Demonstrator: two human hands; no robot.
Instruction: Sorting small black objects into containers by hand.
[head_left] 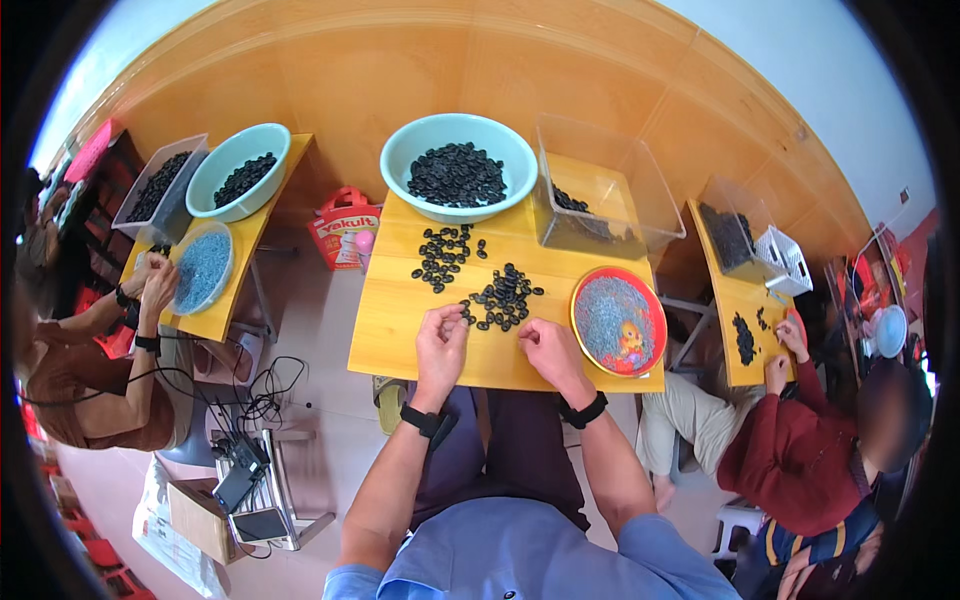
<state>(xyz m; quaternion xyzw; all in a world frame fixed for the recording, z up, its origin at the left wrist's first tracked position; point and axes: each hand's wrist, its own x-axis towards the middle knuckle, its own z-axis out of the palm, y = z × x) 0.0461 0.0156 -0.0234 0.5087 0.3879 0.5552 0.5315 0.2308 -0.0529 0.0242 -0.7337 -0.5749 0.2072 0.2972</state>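
Note:
My left hand [441, 345] is closed in a pinch at the left edge of a pile of small black oval pieces [505, 297] on the yellow table. What its fingertips hold, if anything, is too small to make out. A little apart, my right hand [550, 348] has its fingers curled together just below the pile's right side; its fingertips show no nameable thing. Farther off to the left lies a second, looser group of black oval pieces [440, 257]. Right of my right hand sits a round red tray [657, 345] holding many tiny grey-blue bits [608, 308].
At the table's far edge stand a light-blue basin [393, 165] of black pieces and a clear plastic box [640, 190] with more. People work at a left table [262, 215] and a right table [738, 365]. A red bag [345, 230] and tangled cables [265, 400] are to my left.

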